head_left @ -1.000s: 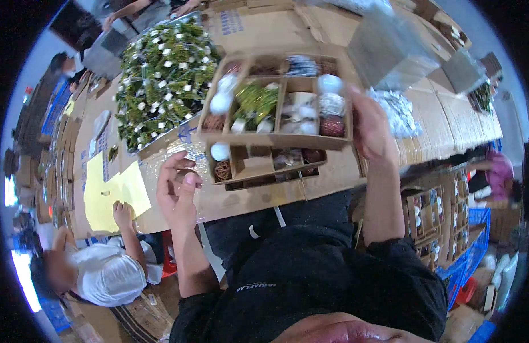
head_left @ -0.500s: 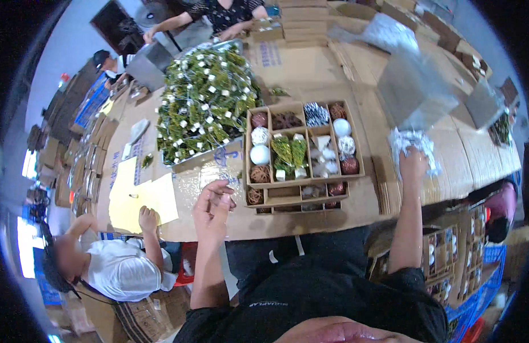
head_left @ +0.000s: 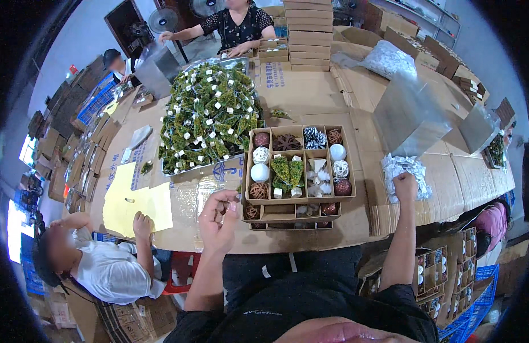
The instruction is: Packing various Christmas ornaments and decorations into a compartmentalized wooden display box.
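Note:
My left hand [head_left: 219, 222] hovers just left of a cardboard compartment box [head_left: 301, 200], its fingers loosely curled and thumb apart, with nothing visible in it. The box rests on similar boxes. Its compartments hold white and dark red balls, brown twig balls, a pine cone [head_left: 315, 138], white-tipped pieces and small green trees with white block bases [head_left: 288, 174]. Off to the right, my right hand [head_left: 405, 187] is closed at a pile of small silvery-white packets [head_left: 414, 170]. Whatever its fingers grip is hidden.
A tray heaped with little green trees [head_left: 210, 117] stands beyond my left hand. Yellow sheets [head_left: 127, 197] lie near a person in white [head_left: 116, 268]. Another person [head_left: 233, 28] works across the table by stacked boxes [head_left: 310, 40]. A grey bin [head_left: 413, 117] stands behind the packets.
The view has shifted, so the table items sit lower in the picture. My right hand stays at the packet pile, its fingers now more tightly closed. My left hand remains beside the box.

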{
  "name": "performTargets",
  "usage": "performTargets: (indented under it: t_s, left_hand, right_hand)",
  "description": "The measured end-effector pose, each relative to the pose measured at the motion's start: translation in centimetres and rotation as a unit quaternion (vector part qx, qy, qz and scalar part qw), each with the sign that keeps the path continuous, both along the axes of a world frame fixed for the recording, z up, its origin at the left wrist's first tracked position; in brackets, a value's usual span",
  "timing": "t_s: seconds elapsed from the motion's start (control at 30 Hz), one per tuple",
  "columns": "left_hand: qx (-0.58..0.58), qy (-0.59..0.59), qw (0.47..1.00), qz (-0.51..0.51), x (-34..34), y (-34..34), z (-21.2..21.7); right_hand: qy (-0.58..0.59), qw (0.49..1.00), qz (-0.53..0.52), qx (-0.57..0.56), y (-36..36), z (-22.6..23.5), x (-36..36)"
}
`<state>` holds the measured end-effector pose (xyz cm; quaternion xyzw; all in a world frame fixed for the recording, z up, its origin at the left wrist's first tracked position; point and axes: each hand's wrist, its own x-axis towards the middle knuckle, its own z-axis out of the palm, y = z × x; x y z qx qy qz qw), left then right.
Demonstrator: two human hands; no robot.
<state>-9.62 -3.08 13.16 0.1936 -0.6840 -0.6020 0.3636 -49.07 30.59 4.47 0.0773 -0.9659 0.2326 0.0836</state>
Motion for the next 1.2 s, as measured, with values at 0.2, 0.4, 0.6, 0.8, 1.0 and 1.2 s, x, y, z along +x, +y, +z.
performTargets:
  t_s: [0.2,0.4,0.6,0.8,1.0,1.2]
  left_hand:
    - [-0.014,0.028,0.998,0.045,-0.1,-0.1,-0.3]
    - [-0.036,0.018,0.998,0.049,0.1,0.6,0.3]
    - [-0.315,0.003,0.943,0.109,-0.3,0.4,0.1]
    - [-0.382,-0.038,0.922,0.047,-1.1,2.2,3.2]
    - [-0.371,-0.07,0.926,0.017,-1.8,2.5,2.5]
    - [-0.381,-0.092,0.92,0.012,-1.7,2.7,3.1]
  right_hand:
    - [0.054,0.993,-0.022,-0.102,0.2,0.8,-0.3]
    - [0.089,0.979,-0.033,-0.183,0.4,2.7,0.1]
    - [-0.132,0.836,0.142,-0.513,-3.5,9.6,4.2]
    - [0.146,0.763,0.542,-0.32,-12.3,19.2,15.7]
    - [0.225,0.761,0.605,-0.063,-16.6,19.1,16.4]
    - [0.253,0.714,0.651,0.046,-17.1,19.4,16.0]
